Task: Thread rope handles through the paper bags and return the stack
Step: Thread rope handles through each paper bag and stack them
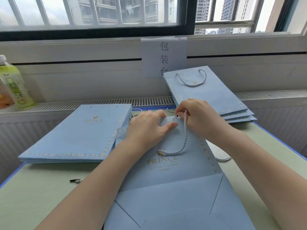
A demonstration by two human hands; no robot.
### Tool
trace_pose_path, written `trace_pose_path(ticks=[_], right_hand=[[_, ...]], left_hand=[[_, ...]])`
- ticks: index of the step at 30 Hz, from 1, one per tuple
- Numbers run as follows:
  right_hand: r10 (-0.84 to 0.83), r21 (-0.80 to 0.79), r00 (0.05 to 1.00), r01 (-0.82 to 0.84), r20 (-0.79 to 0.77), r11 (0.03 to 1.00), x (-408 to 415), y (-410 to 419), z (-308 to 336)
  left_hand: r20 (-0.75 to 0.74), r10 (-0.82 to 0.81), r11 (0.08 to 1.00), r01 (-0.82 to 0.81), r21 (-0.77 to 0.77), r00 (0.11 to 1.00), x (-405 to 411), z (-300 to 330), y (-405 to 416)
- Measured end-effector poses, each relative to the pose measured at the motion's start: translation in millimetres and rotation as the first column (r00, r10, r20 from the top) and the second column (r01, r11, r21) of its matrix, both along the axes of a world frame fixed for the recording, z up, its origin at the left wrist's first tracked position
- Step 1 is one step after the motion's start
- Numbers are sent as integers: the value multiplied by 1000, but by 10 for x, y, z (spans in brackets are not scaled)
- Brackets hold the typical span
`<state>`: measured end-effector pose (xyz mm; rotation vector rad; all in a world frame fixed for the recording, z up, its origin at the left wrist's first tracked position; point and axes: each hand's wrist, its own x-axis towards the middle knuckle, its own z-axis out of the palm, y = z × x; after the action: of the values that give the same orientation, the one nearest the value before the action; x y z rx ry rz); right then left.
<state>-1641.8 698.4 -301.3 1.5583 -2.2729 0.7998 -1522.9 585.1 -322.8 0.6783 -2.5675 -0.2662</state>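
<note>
Pale-blue paper, the bag (174, 176) lies flat on the table (41, 196) before us. Our left hand (147, 128) presses its top edge with straight fingers. Our right hand (197, 117) pinches the twisted rope handle (181, 146) at that edge, its loop lying on the bag. Left of the bag sits the unthreaded stack (74, 135); beyond it, to the right, the threaded stack (211, 93).

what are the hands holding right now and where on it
The right hand pinches the twisted silver-white rope handle near its black-tipped end, at the top edge of the light blue paper bag. The left hand presses flat on that bag's top, gripping nothing.
</note>
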Motion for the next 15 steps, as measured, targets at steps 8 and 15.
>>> trace_pose_path(ticks=[8,15], right_hand=[[-46,-8,999,46,-25,999,-24,34,29],[-30,94,998,24,64,995,-78,143,170]], left_hand=[[12,25,996,-26,82,1000,-33,-6,40],[-54,36,995,-31,97,998,-9,-14,36]])
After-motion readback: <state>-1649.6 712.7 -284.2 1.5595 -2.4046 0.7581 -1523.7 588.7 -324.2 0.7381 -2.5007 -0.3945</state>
